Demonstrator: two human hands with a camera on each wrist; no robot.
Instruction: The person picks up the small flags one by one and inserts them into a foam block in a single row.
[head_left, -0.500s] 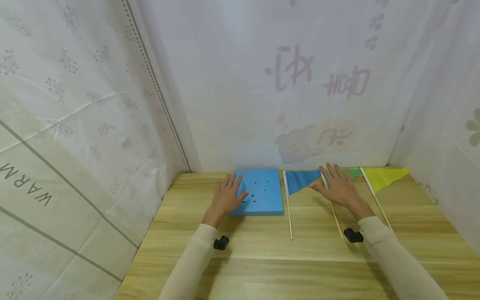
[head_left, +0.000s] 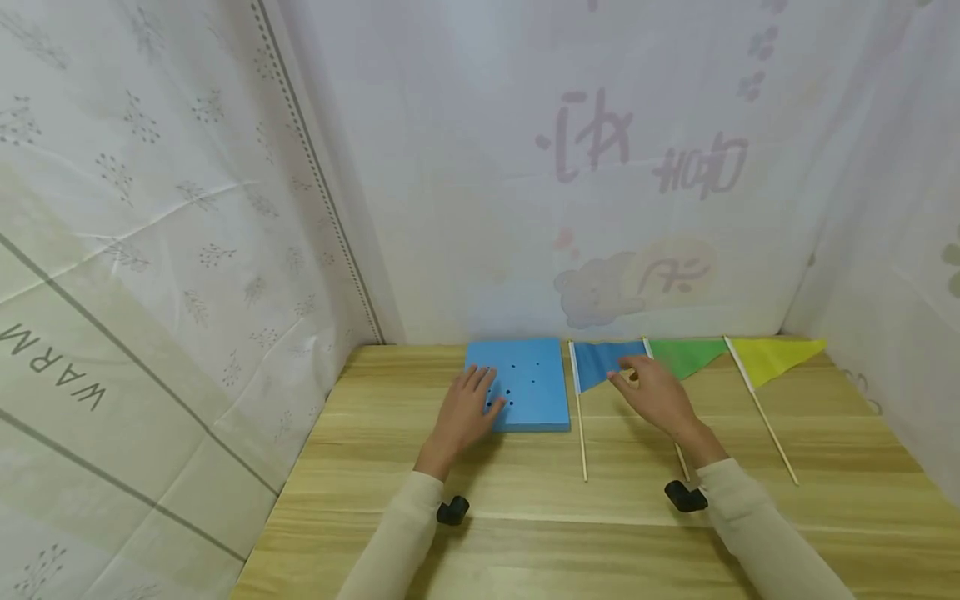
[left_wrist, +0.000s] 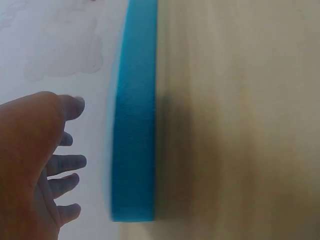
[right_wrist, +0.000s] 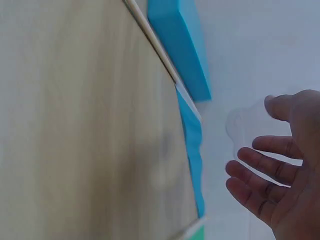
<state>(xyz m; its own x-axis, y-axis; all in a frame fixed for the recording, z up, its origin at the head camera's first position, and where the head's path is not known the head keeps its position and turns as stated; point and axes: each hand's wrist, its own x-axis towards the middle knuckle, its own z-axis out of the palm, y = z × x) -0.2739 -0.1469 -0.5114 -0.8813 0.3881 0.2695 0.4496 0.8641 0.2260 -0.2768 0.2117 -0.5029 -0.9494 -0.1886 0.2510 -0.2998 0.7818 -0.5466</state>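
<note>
**Hands poised over foam block and flags**

Nearest the viewer, two cream sleeves reach out over the wooden table (head_left: 525, 533), each with a small black wrist camera at the cuff.

The left hand (head_left: 467, 414) lies flat with straight, spread fingers on the near left part of the blue foam block (head_left: 534, 392), covering its lower left corner. The block is a flat square slab with a scatter of small dark holes in its top. In the left wrist view the left hand (left_wrist: 35, 165) shows relaxed fingers beside the edge of the foam block (left_wrist: 134, 125), gripping nothing.

The right hand (head_left: 656, 396) hovers open over the stick of the green flag (head_left: 686, 357), its fingers loosely extended toward the tip of the blue flag (head_left: 603, 362); whether a fingertip touches the cloth cannot be told. The right wrist view confirms the right hand (right_wrist: 280, 180) with fingers apart and empty, the blue flag (right_wrist: 192, 150) lying flat on the table just beside the foam block (right_wrist: 182, 47).

Farther right, well apart from both hands, lies the yellow flag (head_left: 776, 354). All three flags lie flat side by side, sticks toward the viewer, pennants at the back edge by the printed curtain.

As I judge it, this is the reach-for-a-flag step, with the block steadied. The next move calls for a fine pinch on a thin stick lying flush on the wood.
</note>
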